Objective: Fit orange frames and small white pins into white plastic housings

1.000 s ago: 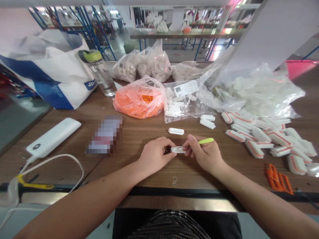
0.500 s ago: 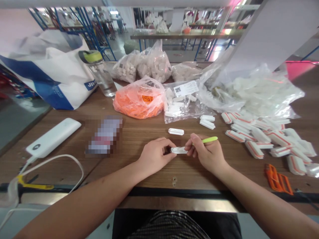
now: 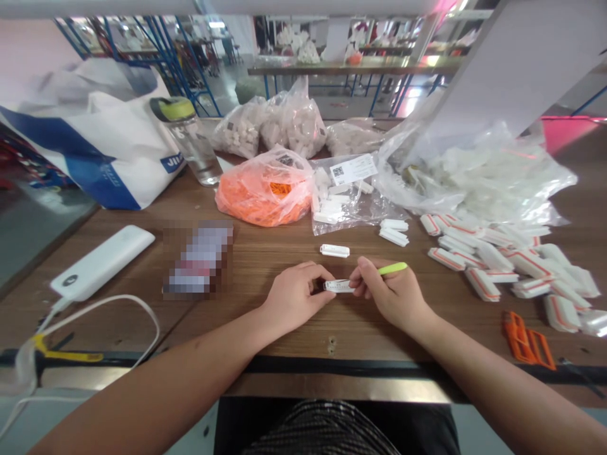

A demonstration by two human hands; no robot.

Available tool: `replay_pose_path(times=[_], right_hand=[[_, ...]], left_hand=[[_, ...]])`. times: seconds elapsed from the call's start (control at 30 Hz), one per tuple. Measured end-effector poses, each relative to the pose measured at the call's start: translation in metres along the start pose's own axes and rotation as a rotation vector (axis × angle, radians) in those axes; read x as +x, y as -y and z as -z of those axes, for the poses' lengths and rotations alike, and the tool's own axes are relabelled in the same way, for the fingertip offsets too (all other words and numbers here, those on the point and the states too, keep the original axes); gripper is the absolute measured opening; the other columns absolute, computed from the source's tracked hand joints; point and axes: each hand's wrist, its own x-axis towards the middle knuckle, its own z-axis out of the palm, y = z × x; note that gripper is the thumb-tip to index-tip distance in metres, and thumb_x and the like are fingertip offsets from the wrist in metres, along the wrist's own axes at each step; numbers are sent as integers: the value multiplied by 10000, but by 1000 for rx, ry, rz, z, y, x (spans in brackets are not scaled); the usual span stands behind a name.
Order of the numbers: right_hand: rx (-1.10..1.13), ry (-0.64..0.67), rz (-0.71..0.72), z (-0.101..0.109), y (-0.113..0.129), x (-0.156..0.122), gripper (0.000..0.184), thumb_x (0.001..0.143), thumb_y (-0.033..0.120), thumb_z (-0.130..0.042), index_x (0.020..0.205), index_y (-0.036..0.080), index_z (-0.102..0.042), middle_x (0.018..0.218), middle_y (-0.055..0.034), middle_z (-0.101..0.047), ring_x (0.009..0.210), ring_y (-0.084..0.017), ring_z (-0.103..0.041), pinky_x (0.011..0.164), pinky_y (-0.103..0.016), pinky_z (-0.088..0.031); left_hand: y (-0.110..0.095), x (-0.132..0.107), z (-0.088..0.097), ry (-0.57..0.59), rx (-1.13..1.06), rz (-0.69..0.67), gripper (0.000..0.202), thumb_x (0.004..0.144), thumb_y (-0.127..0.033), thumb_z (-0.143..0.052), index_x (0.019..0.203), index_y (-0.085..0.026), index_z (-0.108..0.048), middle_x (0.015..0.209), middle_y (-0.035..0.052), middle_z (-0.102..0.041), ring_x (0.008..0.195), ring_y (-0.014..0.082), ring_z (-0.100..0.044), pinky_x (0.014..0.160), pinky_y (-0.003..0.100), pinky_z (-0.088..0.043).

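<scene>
Between the fingertips of my left hand (image 3: 298, 292) is the left end of a small white plastic casing (image 3: 338, 286), which has a row of tiny dark marks along it. My right hand (image 3: 389, 292) is closed around a slim tool with a yellow-green handle (image 3: 392, 268), its thin tip against or just over the casing. The right fingers hide the casing's right end. A similar white piece (image 3: 334, 251) lies just beyond my hands. Farther back, two more white pieces (image 3: 394, 236) rest side by side.
On the right are a heap of white pieces with orange edging (image 3: 493, 256) and orange frames (image 3: 527, 341). Behind stand a bag of orange parts (image 3: 265, 196), bags of white parts (image 3: 294, 123) and a water bottle (image 3: 196, 148). A power bank (image 3: 102, 262) and blurred phone (image 3: 199, 259) lie left.
My right hand and the green-handled tool have shifted slightly left along the casing. My left hand stays in place.
</scene>
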Motion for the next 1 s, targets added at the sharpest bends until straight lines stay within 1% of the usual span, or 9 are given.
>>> replay_pose_path(times=[0.1,0.23,0.43,0.63,0.83,1.0], right_hand=[[31,-41,34,-1,1,-3,424,914,456,-473,656,166,-644,533,-23,-635,458,-117,-597,427,-222,-442],[102,-80,12,-1,3,-3,459,917,482,-455,638,162,-629,549,-37,-642,438,-112,-584,399,-216,-432],[96,-61,-13,-3,1,-1,465,913,501,-461,653,158,-637,546,-42,-646,444,-119,-589,402,-218,-435],[64,-40,-16,-2,-2,-2,464,922,489,-450,664,154,-640,534,-40,-640,443,-122,-592,409,-221,-440],[-62,4,108,1,1,-4,392,931,395,-473,658,169,-641,508,-6,-610,468,-111,-589,452,-217,-449],[23,-57,94,-2,1,-4,426,936,424,-455,654,163,-639,525,-22,-629,444,-113,-589,428,-223,-440]], left_hand=[[0,0,0,-4,2,5,133,757,-239,-687,890,-234,-693,725,-36,-567,582,103,-471,574,251,-366],[0,1,1,0,-5,3,129,762,-234,-682,890,-234,-696,717,-39,-550,577,101,-463,575,252,-362],[0,0,0,-2,-2,-4,124,758,-226,-686,882,-229,-690,707,-40,-547,568,100,-460,568,251,-360],[0,1,1,8,7,-1,132,765,-227,-682,897,-231,-693,745,-32,-576,580,102,-475,572,249,-375],[1,-1,0,-8,18,-13,135,767,-256,-683,900,-233,-696,708,-35,-565,580,108,-478,580,251,-373],[0,-1,0,-4,2,2,127,758,-237,-685,884,-230,-695,722,-33,-572,569,103,-467,570,247,-365]])
